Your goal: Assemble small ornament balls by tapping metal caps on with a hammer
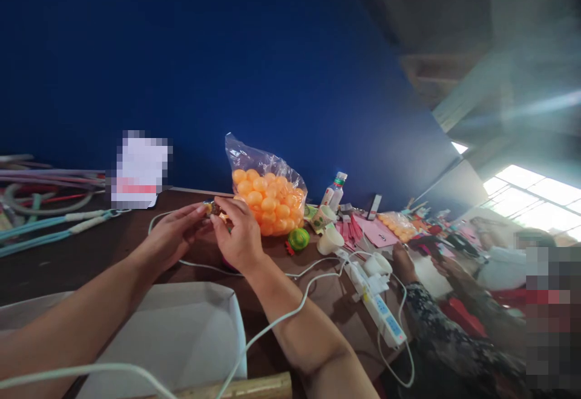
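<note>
My left hand (177, 229) and my right hand (238, 232) meet over the dark tabletop, both with fingers pinched around a small dark and yellowish object (212, 207). Its kind is too small and too covered by fingers to make out. Just behind my right hand stands a clear plastic bag (272, 196) full of orange balls. To the right of that hand lies a round green thing (298, 239) with a red part at its side. A white cord (209, 267) runs across the table beneath my hands.
An open white box (181, 326) sits below my forearms. At right are a power strip (379, 308), paper cups (330, 238), a bottle (336, 190) and pink sheets (372, 229). Light-blue cords (54, 229) lie left. A co-worker's camouflage sleeve (445, 326) reaches in. A blue wall (204, 54) rises behind.
</note>
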A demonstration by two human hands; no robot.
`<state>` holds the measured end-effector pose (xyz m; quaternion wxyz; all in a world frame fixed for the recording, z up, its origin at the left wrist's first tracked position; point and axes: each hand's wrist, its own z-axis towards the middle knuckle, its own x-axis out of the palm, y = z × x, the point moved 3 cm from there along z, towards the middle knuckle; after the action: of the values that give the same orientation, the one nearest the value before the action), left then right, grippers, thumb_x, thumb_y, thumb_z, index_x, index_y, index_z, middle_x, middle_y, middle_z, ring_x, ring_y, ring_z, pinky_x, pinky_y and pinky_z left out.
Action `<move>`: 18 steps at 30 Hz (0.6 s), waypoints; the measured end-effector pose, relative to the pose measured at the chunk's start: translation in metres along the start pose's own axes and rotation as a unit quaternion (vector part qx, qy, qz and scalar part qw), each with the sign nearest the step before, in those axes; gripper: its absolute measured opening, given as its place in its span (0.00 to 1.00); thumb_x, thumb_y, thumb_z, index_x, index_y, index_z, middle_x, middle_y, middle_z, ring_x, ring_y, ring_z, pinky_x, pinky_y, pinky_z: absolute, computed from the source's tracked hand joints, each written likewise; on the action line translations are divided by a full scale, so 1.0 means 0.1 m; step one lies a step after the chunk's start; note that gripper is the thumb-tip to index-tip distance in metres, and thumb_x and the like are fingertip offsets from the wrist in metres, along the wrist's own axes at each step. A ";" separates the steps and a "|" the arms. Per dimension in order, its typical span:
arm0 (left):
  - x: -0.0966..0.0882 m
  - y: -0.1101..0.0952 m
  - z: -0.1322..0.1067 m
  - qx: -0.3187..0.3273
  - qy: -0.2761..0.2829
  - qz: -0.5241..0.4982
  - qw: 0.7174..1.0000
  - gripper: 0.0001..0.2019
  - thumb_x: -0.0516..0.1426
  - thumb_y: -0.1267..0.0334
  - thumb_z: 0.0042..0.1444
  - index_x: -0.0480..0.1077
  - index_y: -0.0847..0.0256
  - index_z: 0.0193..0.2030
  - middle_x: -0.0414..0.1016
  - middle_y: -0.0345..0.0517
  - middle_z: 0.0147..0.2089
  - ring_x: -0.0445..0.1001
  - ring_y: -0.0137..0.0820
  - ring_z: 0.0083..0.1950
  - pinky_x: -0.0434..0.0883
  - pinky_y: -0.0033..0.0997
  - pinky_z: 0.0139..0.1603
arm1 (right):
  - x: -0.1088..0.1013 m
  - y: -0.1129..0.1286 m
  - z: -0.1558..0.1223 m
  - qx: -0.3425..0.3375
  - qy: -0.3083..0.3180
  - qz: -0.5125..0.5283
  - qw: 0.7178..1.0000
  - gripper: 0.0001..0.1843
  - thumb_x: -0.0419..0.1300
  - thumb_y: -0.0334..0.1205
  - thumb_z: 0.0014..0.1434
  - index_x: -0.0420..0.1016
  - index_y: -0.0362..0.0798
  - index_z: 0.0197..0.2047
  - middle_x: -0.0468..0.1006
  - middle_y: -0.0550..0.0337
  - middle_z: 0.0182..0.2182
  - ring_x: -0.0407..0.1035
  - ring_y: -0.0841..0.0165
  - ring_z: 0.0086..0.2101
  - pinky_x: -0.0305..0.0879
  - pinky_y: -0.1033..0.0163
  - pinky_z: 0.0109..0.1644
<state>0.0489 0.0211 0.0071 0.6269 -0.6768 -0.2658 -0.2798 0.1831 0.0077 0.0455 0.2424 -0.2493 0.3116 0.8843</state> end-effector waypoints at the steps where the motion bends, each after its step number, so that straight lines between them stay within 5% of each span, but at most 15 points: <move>1: 0.00 0.00 0.00 0.001 0.005 -0.002 1.000 0.14 0.73 0.68 0.41 0.81 0.71 0.35 0.83 0.52 0.33 0.80 0.29 0.30 0.78 0.22 0.33 | 0.00 0.00 0.00 -0.004 0.002 -0.006 1.000 0.19 0.55 0.40 0.67 0.72 0.47 0.59 0.76 0.51 0.53 0.70 0.66 0.55 0.67 0.62 0.62; 6: -0.01 0.00 -0.01 0.007 0.015 0.001 1.000 0.20 0.76 0.63 0.33 0.81 0.70 0.34 0.83 0.50 0.31 0.80 0.29 0.28 0.78 0.21 0.30 | 0.00 0.04 -0.02 -0.006 0.027 -0.075 0.997 0.20 0.53 0.40 0.68 0.70 0.46 0.61 0.75 0.52 0.55 0.68 0.65 0.56 0.65 0.61 0.63; 18: -0.04 0.04 -0.06 -0.034 0.015 0.027 0.999 0.15 0.72 0.66 0.42 0.79 0.67 0.37 0.81 0.51 0.29 0.80 0.32 0.27 0.77 0.24 0.28 | 0.03 0.09 -0.04 -0.007 0.085 -0.159 0.984 0.22 0.51 0.38 0.68 0.67 0.42 0.63 0.74 0.50 0.55 0.67 0.62 0.54 0.67 0.59 0.59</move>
<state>0.0485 0.0148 0.0015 0.6149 -0.7002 -0.2285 -0.2819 0.1769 -0.0005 0.0449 0.3508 -0.3714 0.2815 0.8123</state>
